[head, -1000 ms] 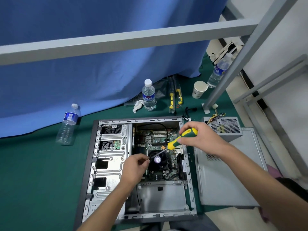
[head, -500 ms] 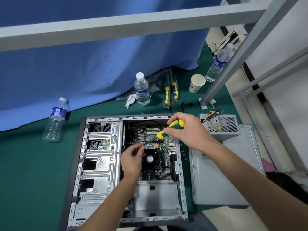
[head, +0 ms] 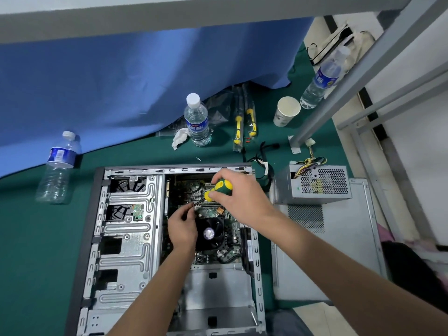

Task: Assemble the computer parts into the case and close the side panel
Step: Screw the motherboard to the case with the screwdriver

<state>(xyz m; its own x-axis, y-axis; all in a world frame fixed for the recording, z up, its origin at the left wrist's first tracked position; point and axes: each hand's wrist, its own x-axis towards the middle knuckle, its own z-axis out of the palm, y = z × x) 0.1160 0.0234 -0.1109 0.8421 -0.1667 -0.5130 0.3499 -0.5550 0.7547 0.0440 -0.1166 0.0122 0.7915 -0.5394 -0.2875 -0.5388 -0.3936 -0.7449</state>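
While the screwdriver (head: 218, 189) is gripped by the right hand (head: 238, 195), slanting down-left, its tip is steadied by left hand (head: 181, 226) pinch.

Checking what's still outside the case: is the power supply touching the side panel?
Touching. The head view shows the power supply resting on the far end of the side panel.

Three water bottles (head: 196, 121) (head: 57, 169) (head: 321, 81), one paper cup (head: 286, 111), one open computer case (head: 128, 238), one power supply (head: 315, 184), one side panel (head: 339, 251), one screwdriver in hand (head: 218, 189), two packaged screwdrivers (head: 238, 128) (head: 251, 123), one crumpled tissue (head: 180, 138).
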